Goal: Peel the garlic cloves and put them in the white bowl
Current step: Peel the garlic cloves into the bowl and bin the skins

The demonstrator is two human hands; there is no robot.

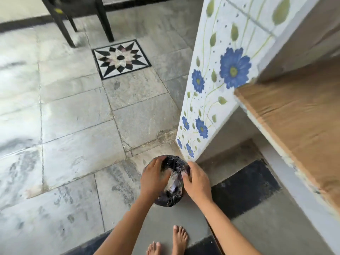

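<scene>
Both my hands reach down over a small bin lined with a black plastic bag (170, 200) that stands on the floor. My left hand (153, 179) lies over the bin's left side with its fingers stretched forward. My right hand (197, 183) hovers at the bin's right rim, fingers spread and relaxed. Neither hand visibly holds anything. Pale scraps (173, 181) show inside the bag between the hands; blur hides what they are. No garlic clove and no white bowl is in view.
A white tiled pillar with blue flowers (217, 85) rises just behind the bin. A wood-topped counter (294, 126) juts out on the right. Black chair legs (103, 17) stand far back on the grey stone floor. My bare feet (174, 240) are below.
</scene>
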